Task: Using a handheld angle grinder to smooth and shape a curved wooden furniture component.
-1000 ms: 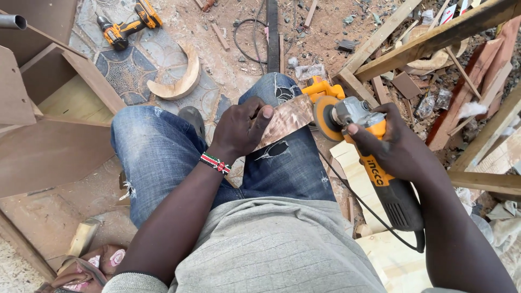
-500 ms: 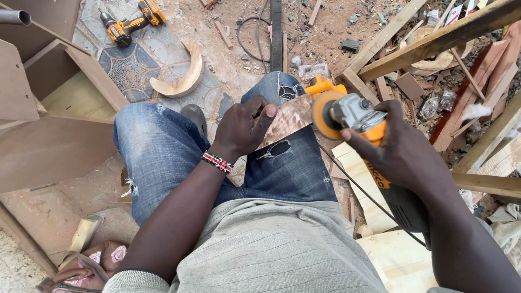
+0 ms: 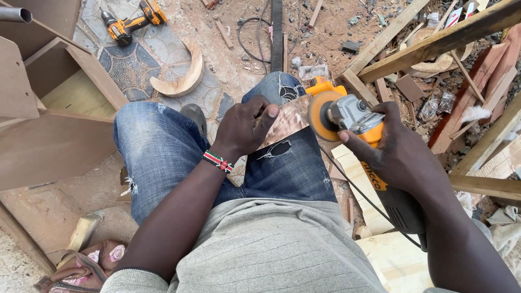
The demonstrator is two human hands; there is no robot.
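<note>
Holding thin wooden piece on right thigh, centre of scene: left hand presses it down, fingers curled together over its near-left end. Right hand wraps fingers tight around angle grinder; sanding disc touches far-right end of piece.

Handling, judged: piece light, stiff, flat, maybe brittle at thin edge; hold at end away from disc. Grinder heavier, rigid; grip on body behind head.

Count: one wooden piece, one grinder, one cordless drill far left, one curved wood offcut on floor.
</note>
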